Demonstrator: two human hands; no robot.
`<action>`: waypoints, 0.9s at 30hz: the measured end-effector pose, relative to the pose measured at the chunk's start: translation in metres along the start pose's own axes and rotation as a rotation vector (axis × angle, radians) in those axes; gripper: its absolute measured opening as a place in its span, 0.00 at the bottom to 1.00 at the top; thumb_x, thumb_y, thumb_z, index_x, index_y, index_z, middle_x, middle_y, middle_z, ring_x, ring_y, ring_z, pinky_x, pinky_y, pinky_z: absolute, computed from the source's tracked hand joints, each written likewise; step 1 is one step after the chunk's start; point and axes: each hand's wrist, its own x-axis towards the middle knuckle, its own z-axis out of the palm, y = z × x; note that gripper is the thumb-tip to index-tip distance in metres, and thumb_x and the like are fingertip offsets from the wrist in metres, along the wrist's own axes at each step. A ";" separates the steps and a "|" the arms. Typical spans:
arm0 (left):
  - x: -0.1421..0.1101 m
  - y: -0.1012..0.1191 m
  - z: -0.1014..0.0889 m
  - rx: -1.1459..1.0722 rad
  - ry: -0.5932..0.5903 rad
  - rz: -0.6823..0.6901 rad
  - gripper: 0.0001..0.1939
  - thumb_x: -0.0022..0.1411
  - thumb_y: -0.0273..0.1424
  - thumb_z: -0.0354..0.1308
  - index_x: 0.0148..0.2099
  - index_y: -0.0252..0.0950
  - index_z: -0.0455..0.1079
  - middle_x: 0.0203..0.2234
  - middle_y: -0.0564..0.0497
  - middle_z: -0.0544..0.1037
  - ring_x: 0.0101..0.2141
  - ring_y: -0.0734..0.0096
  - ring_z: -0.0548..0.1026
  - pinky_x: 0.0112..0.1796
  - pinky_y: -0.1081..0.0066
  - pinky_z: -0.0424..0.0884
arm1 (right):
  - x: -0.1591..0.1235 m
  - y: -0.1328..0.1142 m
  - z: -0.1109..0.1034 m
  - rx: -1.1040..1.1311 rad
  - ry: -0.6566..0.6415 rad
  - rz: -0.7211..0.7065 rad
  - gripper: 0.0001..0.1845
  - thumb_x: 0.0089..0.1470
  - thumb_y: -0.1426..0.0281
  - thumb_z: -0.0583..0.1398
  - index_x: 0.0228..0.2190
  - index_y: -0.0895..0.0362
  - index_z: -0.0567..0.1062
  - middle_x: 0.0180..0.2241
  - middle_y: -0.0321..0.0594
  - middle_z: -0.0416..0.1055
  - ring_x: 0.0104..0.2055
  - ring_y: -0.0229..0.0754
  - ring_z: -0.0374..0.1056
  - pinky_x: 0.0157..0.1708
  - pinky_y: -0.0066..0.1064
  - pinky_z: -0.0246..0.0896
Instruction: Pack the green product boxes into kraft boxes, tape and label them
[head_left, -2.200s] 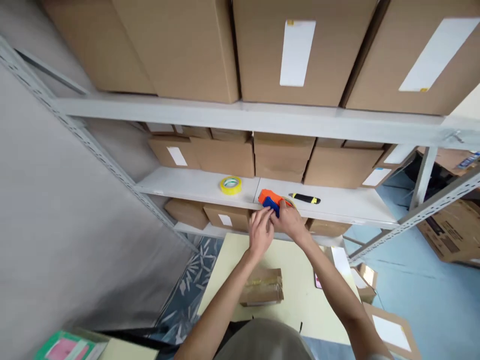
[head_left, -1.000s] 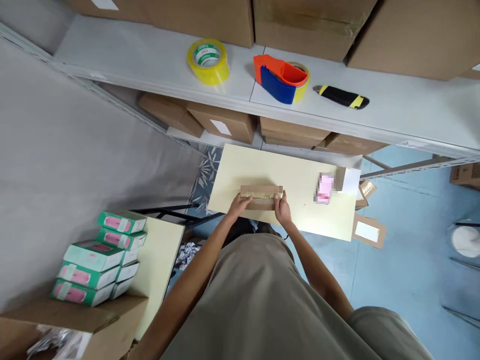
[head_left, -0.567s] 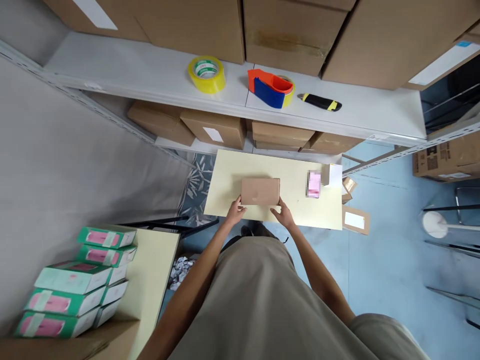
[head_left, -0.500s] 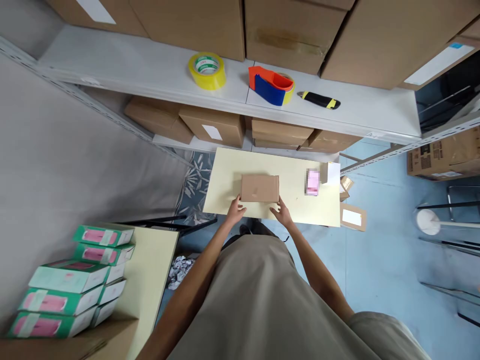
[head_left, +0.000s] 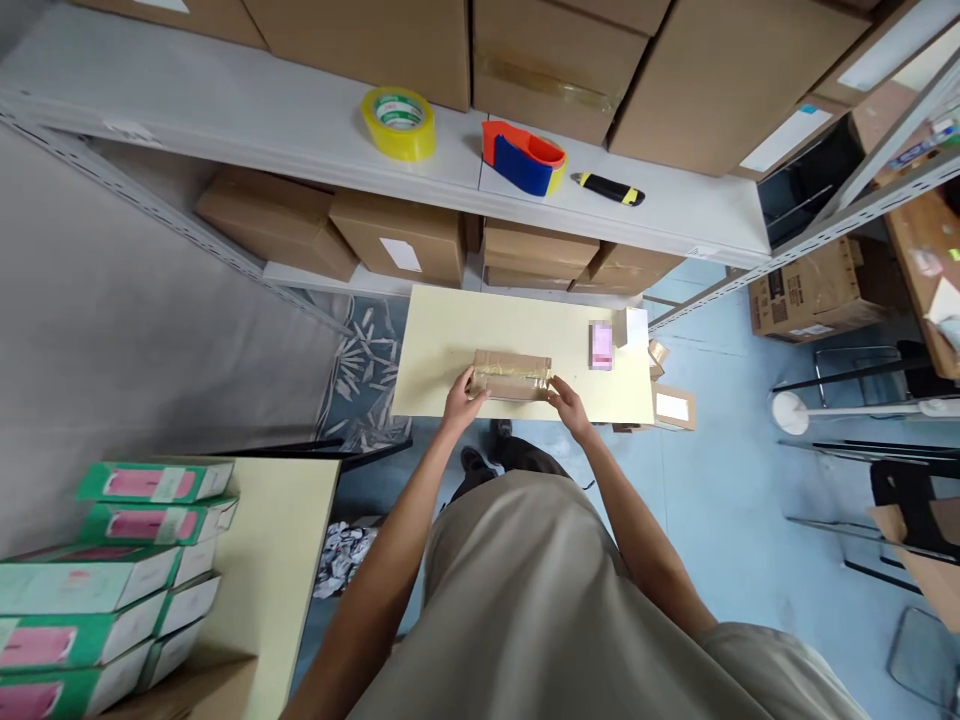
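A small brown cardboard box (head_left: 511, 387) is at the front part of the cream table (head_left: 442, 320), with shiny clear tape running along the face toward me. My left hand (head_left: 462, 402) grips its left end, the thumb at the near edge. At the right end, my right hand (head_left: 568, 404) holds the box with thumb and fingers. Whether the box rests fully on the table or is slightly raised, I cannot tell. To the right on the same table lie a pink item (head_left: 601, 345), blurred out, and a small white box (head_left: 631, 328).
On the grey shelf (head_left: 300, 110) ahead are a yellow tape roll (head_left: 409, 145), an orange and blue tape dispenser (head_left: 521, 160) and a utility knife (head_left: 611, 189). Cardboard boxes (head_left: 360, 50) fill both shelf levels. Green and pink boxes (head_left: 150, 523) are stacked on a side table (head_left: 281, 520) at left.
The cardboard box has been turned over between my hands: its plain face showed before, its taped face shows now. The view has shifted, so the surroundings appear further left.
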 end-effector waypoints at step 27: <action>0.060 0.084 0.185 0.625 0.387 0.135 0.23 0.72 0.28 0.58 0.67 0.34 0.68 0.69 0.34 0.67 0.73 0.45 0.60 0.73 0.44 0.56 | 0.142 -0.012 -0.198 -0.796 0.145 -0.232 0.26 0.73 0.66 0.53 0.67 0.60 0.73 0.70 0.55 0.69 0.73 0.56 0.63 0.73 0.52 0.61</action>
